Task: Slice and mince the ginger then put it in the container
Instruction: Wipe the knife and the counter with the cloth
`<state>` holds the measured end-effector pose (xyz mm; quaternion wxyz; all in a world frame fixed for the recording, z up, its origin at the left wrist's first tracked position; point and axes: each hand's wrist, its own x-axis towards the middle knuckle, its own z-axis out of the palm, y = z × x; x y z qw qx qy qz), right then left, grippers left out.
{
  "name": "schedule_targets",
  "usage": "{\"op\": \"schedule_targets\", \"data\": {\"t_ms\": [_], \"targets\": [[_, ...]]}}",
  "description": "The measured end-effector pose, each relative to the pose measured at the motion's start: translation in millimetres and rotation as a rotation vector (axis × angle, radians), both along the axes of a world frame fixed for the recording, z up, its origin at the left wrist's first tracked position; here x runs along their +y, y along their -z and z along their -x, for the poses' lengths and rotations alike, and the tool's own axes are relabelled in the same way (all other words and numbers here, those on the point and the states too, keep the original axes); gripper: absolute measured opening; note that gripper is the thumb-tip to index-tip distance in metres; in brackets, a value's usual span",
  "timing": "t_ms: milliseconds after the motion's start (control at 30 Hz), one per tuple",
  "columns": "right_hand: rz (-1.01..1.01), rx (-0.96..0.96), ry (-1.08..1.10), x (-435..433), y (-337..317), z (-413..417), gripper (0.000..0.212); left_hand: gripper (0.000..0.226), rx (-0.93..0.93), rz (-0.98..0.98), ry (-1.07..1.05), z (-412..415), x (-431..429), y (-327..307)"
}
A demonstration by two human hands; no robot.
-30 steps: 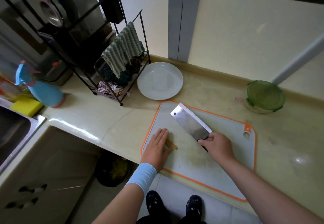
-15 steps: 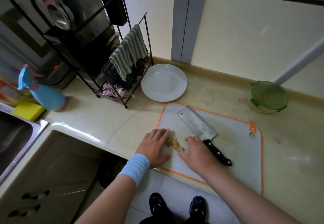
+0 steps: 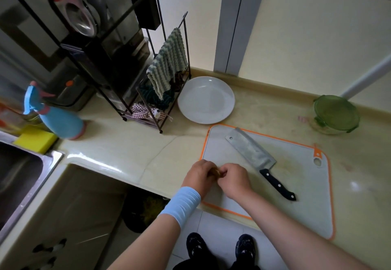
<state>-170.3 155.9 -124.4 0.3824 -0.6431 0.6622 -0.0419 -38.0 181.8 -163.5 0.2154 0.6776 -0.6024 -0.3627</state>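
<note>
Brownish ginger pieces [image 3: 216, 172] sit bunched between both hands at the left end of the grey, orange-rimmed cutting board [image 3: 300, 197]. My left hand [image 3: 200, 175] curls its fingers round the ginger from the left. My right hand [image 3: 233, 180] pinches it from the right. Most of the ginger is hidden by the fingers. The cleaver [image 3: 254, 155] lies flat on the board to the right, with its black handle pointing toward me. A green-lidded container [image 3: 335, 114] stands shut at the back right of the counter.
A white plate [image 3: 206, 99] lies behind the board. A black wire rack [image 3: 163, 92] with cloths stands to its left. A blue spray bottle [image 3: 57, 117], a yellow sponge [image 3: 35, 140] and the sink [image 3: 19, 170] are at far left. The counter edge runs under my wrists.
My right hand let go of the cleaver, which now lies flat on the board. Both hands came together and gathered the spread ginger slices into a bunch.
</note>
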Motion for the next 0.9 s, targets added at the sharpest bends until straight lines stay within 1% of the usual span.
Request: {"op": "schedule_targets", "data": {"t_ms": [67, 133, 167, 200, 233, 267, 300, 333, 367, 400, 433, 467, 500, 533, 567, 633, 667, 700, 733, 800, 900], "targets": [[-0.017, -0.056, 0.016, -9.7, -8.1, -5.7, 0.016, 0.022, 0.118, -0.113, -0.098, -3.2, -5.3, -10.0], [-0.010, -0.110, 0.003, -19.7, -16.3, -12.8, 0.016, 0.028, 0.218, -0.170, -0.180, -7.9, -10.6, -19.2], [-0.003, -0.134, -0.005, -24.4, -19.4, -16.2, 0.013, 0.028, 0.348, -0.197, -0.241, -10.0, -12.6, -25.3], [0.007, -0.149, -0.029, -28.8, -23.1, -18.4, 0.010, 0.027, 0.542, -0.239, -0.320, -10.7, -14.2, -31.3], [0.012, -0.160, -0.075, -33.6, -26.7, -20.1, 0.013, 0.025, 0.759, -0.290, -0.402, -10.7, -16.6, -38.6], [-0.001, -0.180, -0.126, -38.3, -30.0, -21.4, 0.020, 0.025, 0.943, -0.347, -0.483, -11.1, -19.9, -44.0], [-0.045, -0.236, -0.152, -42.3, -33.6, -22.0, 0.028, 0.022, 1.067, -0.387, -0.572, -11.9, -22.3, -48.8], [-0.114, -0.315, -0.144, -45.6, -37.5, -21.8, 0.034, 0.016, 1.111, -0.416, -0.658, -13.6, -24.6, -50.4], [-0.174, -0.397, -0.096, -49.9, -39.9, -19.8, 0.035, 0.016, 1.102, -0.436, -0.729, -15.8, -26.6, -50.0], [-0.200, -0.439, -0.034, -53.4, -41.5, -17.0, 0.035, 0.019, 1.045, -0.444, -0.767, -18.4, -28.6, -47.0], [-0.193, -0.454, 0.019, -55.2, -42.7, -13.0, 0.031, 0.022, 0.979, -0.449, -0.780, -21.4, -29.5, -45.2], [-0.152, -0.411, 0.040, -55.5, -41.3, -7.9, 0.026, 0.023, 0.924, -0.455, -0.781, -23.9, -29.8, -42.7], [-0.100, -0.320, 0.026, -54.7, -36.3, -2.0, 0.022, 0.024, 0.905, -0.475, -0.785, -26.0, -29.0, -42.9], [-0.058, -0.190, -0.031, -51.8, -31.3, 3.6, 0.017, 0.025, 0.916, -0.504, -0.797, -27.6, -27.8, -43.3], [-0.041, -0.058, -0.110, -46.2, -25.9, 7.5, 0.017, 0.026, 0.967, -0.535, -0.814, -28.5, -25.9, -45.4], [-0.015, 0.151, -0.235, -29.4, -12.3, 8.2, 0.035, 0.026, 1.060, -0.566, -0.841, -28.6, -21.2, -45.4], [0.012, 0.194, -0.260, -20.7, -5.8, 5.9, 0.044, 0.025, 1.063, -0.567, -0.845, -28.0, -18.5, -42.9], [0.054, 0.201, -0.263, -13.9, 0.3, 2.3, 0.047, 0.025, 1.050, -0.574, -0.843, -26.9, -14.9, -42.8], [0.091, 0.187, -0.258, -8.3, 4.8, -2.0, 0.044, 0.025, 1.031, -0.579, -0.837, -25.9, -11.0, -42.2], [0.123, 0.151, -0.250, -3.3, 11.5, -9.7, 0.030, 0.025, 1.013, -0.588, -0.857, -24.2, -3.7, -42.3], [0.101, 0.122, -0.277, -3.5, 18.1, -17.3, 0.011, 0.022, 0.948, -0.588, -0.898, -22.2, 7.1, -44.3]]}}
